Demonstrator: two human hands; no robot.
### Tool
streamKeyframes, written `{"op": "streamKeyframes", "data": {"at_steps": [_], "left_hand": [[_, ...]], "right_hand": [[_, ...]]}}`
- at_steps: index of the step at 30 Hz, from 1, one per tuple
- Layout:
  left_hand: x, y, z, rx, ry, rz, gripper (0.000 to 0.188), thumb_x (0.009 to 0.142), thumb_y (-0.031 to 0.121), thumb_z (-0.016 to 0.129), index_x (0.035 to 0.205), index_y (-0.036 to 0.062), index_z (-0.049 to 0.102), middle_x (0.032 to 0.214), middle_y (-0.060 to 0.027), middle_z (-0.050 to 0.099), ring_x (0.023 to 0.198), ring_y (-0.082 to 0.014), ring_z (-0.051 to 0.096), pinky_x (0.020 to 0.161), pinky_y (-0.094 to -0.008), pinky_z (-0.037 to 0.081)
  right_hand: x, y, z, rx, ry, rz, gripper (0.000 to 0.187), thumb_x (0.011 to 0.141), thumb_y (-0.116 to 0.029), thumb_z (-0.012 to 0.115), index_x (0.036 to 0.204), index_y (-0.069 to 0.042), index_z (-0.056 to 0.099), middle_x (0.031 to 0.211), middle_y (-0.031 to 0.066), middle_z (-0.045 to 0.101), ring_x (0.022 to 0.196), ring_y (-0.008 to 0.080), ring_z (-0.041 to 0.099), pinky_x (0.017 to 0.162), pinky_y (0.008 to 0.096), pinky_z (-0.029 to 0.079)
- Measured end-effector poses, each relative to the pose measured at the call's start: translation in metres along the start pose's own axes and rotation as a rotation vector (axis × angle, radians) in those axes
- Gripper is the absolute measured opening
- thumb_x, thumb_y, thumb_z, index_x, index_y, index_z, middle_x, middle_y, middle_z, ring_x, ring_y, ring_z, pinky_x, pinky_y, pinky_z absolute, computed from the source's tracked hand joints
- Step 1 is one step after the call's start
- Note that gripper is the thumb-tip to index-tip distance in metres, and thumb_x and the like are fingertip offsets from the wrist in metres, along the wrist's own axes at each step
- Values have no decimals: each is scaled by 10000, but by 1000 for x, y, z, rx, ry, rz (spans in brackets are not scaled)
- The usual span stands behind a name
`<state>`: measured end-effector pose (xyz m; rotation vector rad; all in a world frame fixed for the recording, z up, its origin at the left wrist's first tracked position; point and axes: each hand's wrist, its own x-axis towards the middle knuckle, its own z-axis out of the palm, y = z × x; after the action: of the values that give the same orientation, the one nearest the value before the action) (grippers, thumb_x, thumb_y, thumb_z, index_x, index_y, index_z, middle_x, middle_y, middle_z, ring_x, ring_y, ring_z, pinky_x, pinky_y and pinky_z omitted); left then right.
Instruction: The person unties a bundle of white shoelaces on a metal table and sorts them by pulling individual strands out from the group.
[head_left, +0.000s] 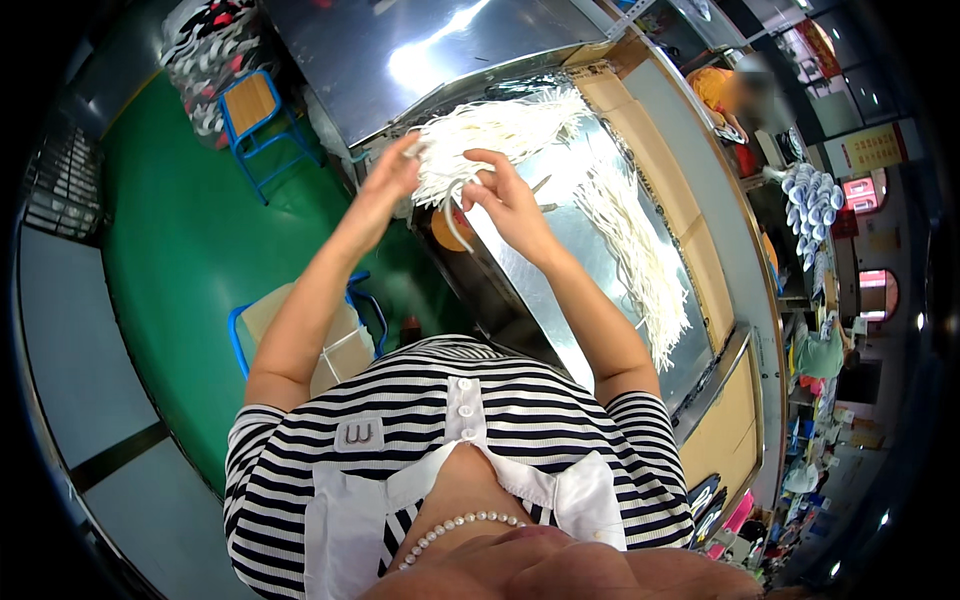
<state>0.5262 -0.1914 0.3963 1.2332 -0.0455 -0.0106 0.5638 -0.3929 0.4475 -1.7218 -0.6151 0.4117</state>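
Observation:
My right hand (508, 208) is curled at the edge of the metal table, with a pale cord (456, 222) pinched in its fingers. The cord's loose end hangs down past the table edge. Just left of it, my left hand (388, 184) is raised with its fingers stretched toward the heap of white cords (510, 130); I see nothing held in it. A second bundle of white cords (640, 265) lies along the right side of the table. Close to my right hand, a thin metal tool (543, 186) lies partly hidden on the tabletop.
A shiny metal surface (350, 70) stands beyond the cords. Cardboard (650, 150) lines the table's far right edge. On the green floor (160, 300) are a blue-framed stool (252, 105) and a blue chair (270, 305) with cardboard on it. Another person (712, 92) sits at the upper right.

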Motion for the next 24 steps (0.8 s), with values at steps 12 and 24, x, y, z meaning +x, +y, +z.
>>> {"op": "streamKeyframes", "data": {"at_steps": [12, 24], "left_hand": [[57, -80, 62, 419, -290, -105, 468, 910, 179, 586, 1332, 56, 426, 1139, -88, 575, 969, -148, 563, 860, -271, 441], [100, -137, 79, 586, -25, -58, 261, 895, 110, 571, 1137, 14, 557, 982, -112, 622, 889, -200, 613, 780, -305, 499]], "right_hand": [[35, 44, -180, -68, 230, 72, 239, 921, -156, 534, 1119, -29, 577, 818, 27, 635, 835, 94, 576, 777, 247, 423], [177, 167, -399, -674, 385, -44, 356, 938, -232, 550, 1246, -55, 524, 915, 110, 684, 880, 196, 649, 805, 302, 467]]}}
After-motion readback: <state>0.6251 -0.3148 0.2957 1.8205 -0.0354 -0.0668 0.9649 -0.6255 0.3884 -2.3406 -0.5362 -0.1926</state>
